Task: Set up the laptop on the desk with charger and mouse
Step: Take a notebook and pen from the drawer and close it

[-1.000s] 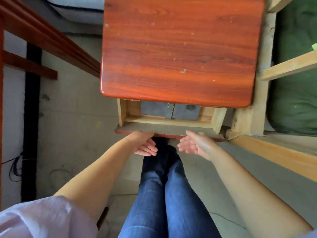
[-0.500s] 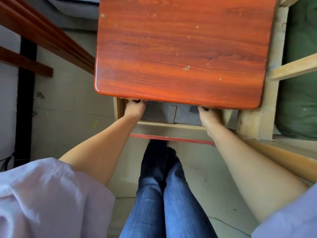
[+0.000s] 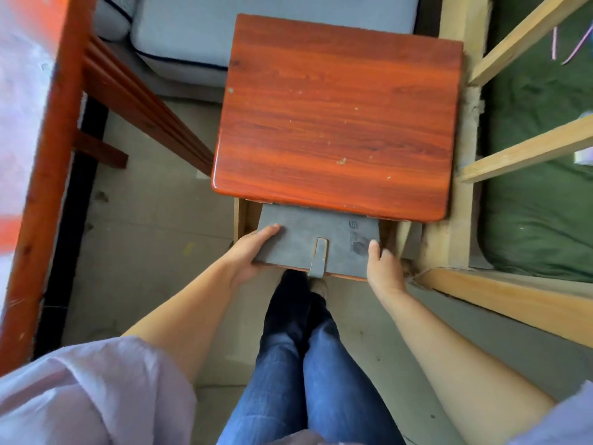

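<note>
Hands, left (image 3: 248, 255) and right (image 3: 383, 268), gripped sleeve (image 3: 316, 239) edges with clenched fingers; best kept level, clearing drawer (image 3: 245, 216) before tabletop (image 3: 337, 117).

A pale blue mattress (image 3: 256, 36) lies at the top of the frame. A green blanket (image 3: 542, 175) fills the right edge behind light wooden slats (image 3: 526, 149). A red-brown wooden rail (image 3: 51, 162) runs down the left.

One head view looks steeply down, close above the desk (image 3: 337, 117)
</note>
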`<state>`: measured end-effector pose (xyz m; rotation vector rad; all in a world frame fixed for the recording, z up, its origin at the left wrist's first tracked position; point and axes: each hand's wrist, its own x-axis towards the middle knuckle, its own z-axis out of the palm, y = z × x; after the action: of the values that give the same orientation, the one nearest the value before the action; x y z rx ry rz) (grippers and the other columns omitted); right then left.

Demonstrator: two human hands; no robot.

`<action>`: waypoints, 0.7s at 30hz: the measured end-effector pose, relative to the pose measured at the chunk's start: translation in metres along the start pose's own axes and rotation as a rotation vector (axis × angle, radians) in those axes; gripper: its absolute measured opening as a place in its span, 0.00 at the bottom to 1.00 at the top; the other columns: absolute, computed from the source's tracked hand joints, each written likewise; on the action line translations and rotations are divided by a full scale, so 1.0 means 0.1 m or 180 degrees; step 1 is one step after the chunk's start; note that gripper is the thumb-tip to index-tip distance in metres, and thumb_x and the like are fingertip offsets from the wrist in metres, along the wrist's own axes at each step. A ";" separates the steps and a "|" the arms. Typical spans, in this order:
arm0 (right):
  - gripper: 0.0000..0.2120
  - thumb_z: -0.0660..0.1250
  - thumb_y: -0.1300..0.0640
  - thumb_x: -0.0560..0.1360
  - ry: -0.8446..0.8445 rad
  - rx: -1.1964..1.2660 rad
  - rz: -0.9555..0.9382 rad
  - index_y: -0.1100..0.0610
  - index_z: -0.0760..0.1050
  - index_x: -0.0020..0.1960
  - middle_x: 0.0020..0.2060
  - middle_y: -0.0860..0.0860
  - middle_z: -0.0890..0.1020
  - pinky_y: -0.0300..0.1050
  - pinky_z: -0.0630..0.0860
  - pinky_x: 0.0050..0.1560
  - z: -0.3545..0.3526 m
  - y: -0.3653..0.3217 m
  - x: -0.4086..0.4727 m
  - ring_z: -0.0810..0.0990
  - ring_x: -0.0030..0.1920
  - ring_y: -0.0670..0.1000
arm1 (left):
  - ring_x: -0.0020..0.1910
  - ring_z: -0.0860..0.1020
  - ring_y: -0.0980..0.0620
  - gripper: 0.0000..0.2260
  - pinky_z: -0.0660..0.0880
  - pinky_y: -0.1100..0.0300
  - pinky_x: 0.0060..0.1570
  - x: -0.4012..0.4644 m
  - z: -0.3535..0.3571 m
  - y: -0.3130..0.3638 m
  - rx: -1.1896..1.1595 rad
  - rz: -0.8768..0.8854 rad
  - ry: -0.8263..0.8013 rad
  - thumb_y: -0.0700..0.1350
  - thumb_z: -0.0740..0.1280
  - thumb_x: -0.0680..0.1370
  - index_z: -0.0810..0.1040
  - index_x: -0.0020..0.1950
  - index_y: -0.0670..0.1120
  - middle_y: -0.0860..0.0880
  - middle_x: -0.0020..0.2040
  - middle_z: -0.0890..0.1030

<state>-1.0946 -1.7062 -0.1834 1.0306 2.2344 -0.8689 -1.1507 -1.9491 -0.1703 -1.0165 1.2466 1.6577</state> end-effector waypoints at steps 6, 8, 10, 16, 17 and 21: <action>0.25 0.48 0.46 0.80 -0.0369 -0.0729 -0.0781 0.62 0.75 0.40 0.43 0.62 0.81 0.48 0.70 0.42 -0.02 0.21 -0.20 0.78 0.45 0.61 | 0.46 0.84 0.54 0.16 0.82 0.59 0.45 -0.41 -0.54 -0.26 0.0150 -0.0121 -0.0810 0.44 0.70 0.73 0.75 0.60 0.49 0.51 0.50 0.85; 0.21 0.49 0.50 0.81 -0.0184 -0.0744 -0.0905 0.60 0.71 0.38 0.42 0.61 0.80 0.48 0.69 0.42 -0.05 0.16 -0.07 0.77 0.45 0.60 | 0.49 0.83 0.51 0.25 0.81 0.57 0.48 -0.48 -0.76 -0.33 0.0296 -0.0124 -0.1109 0.47 0.78 0.63 0.78 0.58 0.49 0.49 0.52 0.85; 0.15 0.51 0.55 0.80 -0.0106 -0.0762 -0.1015 0.59 0.74 0.45 0.47 0.58 0.80 0.48 0.71 0.46 -0.07 0.07 0.12 0.78 0.49 0.59 | 0.50 0.83 0.49 0.25 0.81 0.56 0.48 -0.53 -0.91 -0.37 0.0477 -0.0177 -0.1391 0.46 0.80 0.61 0.80 0.57 0.48 0.47 0.54 0.84; 0.18 0.55 0.60 0.79 -0.0685 -0.1861 -0.1794 0.54 0.68 0.68 0.66 0.58 0.71 0.52 0.70 0.62 0.14 -0.22 0.59 0.70 0.64 0.60 | 0.44 0.81 0.54 0.13 0.77 0.65 0.40 -0.40 -0.80 -0.40 0.1990 0.0011 -0.1560 0.33 0.66 0.74 0.79 0.56 0.46 0.50 0.48 0.83; 0.20 0.55 0.60 0.79 -0.0749 -0.2072 -0.1899 0.53 0.65 0.70 0.68 0.58 0.69 0.53 0.69 0.64 0.21 -0.27 0.63 0.69 0.66 0.61 | 0.42 0.79 0.56 0.13 0.75 0.67 0.39 -0.36 -0.72 -0.40 0.2507 0.0168 -0.1494 0.34 0.66 0.74 0.80 0.54 0.49 0.53 0.45 0.82; 0.27 0.56 0.65 0.76 -0.0504 -0.2474 -0.2491 0.49 0.59 0.72 0.73 0.53 0.62 0.55 0.62 0.68 0.52 -0.43 0.65 0.63 0.70 0.59 | 0.39 0.74 0.58 0.18 0.67 0.73 0.33 -0.15 -0.37 -0.50 0.4221 0.0633 -0.1175 0.41 0.65 0.71 0.76 0.57 0.59 0.66 0.36 0.75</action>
<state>-1.1560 -1.7358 -0.2475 -0.2764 2.4910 -0.2494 -1.0945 -1.9779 -0.1793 0.2210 1.7491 0.7199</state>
